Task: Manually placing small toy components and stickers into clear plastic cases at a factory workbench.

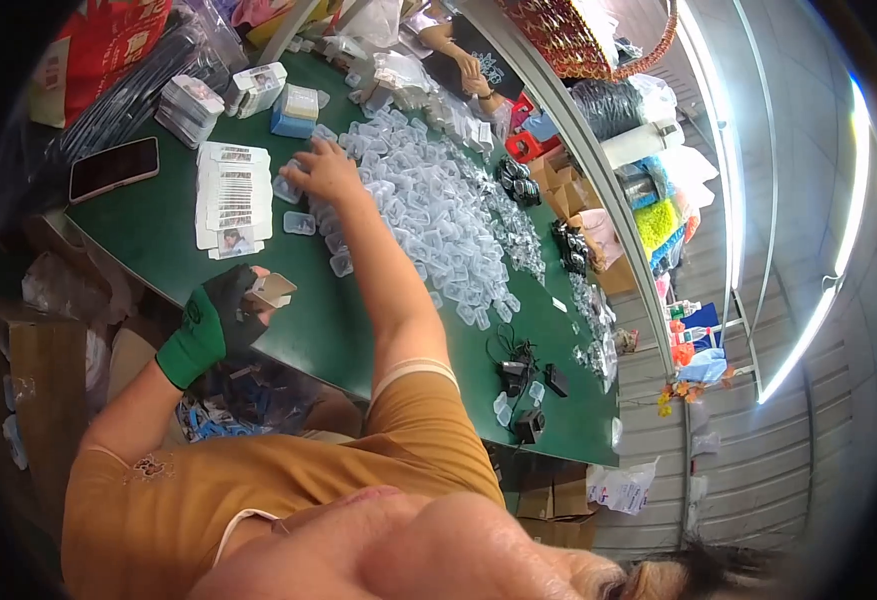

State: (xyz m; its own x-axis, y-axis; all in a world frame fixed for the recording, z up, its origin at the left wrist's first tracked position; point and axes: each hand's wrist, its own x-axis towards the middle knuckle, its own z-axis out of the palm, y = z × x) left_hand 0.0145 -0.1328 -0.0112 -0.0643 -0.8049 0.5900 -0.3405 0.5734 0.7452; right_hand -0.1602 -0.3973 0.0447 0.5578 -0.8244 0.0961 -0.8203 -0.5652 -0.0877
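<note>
My left hand (216, 312), in a black and green glove, is closed around a small open cardboard box (274, 290) just off the table's near edge. My bare right hand (324, 174) stretches over the left side of a big heap of clear plastic cases (418, 200). Its fingers are apart and touch a clear case (285, 189) lying at the heap's edge. Another loose clear case (298, 223) lies below that hand. Flat white printed cartons (233, 200) are stacked between my two hands.
A phone (114, 170) lies at the green table's (308, 330) left end. Small box stacks (190, 110) and a blue holder of cards (295, 110) stand behind the cartons. Black adapters with cables (518, 378) lie to the right. Another person's hands (473, 75) show across the table.
</note>
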